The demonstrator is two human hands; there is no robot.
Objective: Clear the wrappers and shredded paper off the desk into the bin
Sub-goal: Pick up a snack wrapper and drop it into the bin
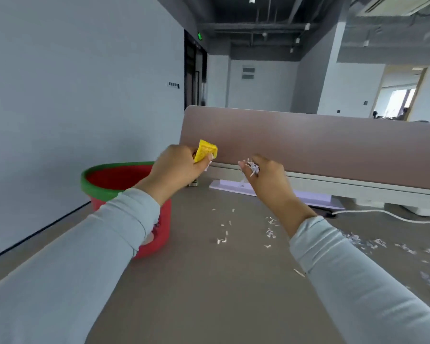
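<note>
1 left hand (176, 167), grasping 1 yellow wrapper (205, 150); 1 right hand (267, 180), pinching 1 clump of shredded paper (253, 167); 1 red bin (104, 181), centre left; many loose shreds (271, 230) on tabletop (209, 281), lower right.

Yellow wrapper (205, 151) raised near red green-rimmed bin (97, 193); white shreds (271, 232) scattered across desk (209, 281).

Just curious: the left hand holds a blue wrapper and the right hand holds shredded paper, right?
Not quite: in the head view the left hand holds a yellow wrapper, not blue; the right hand does hold shredded paper.
</note>
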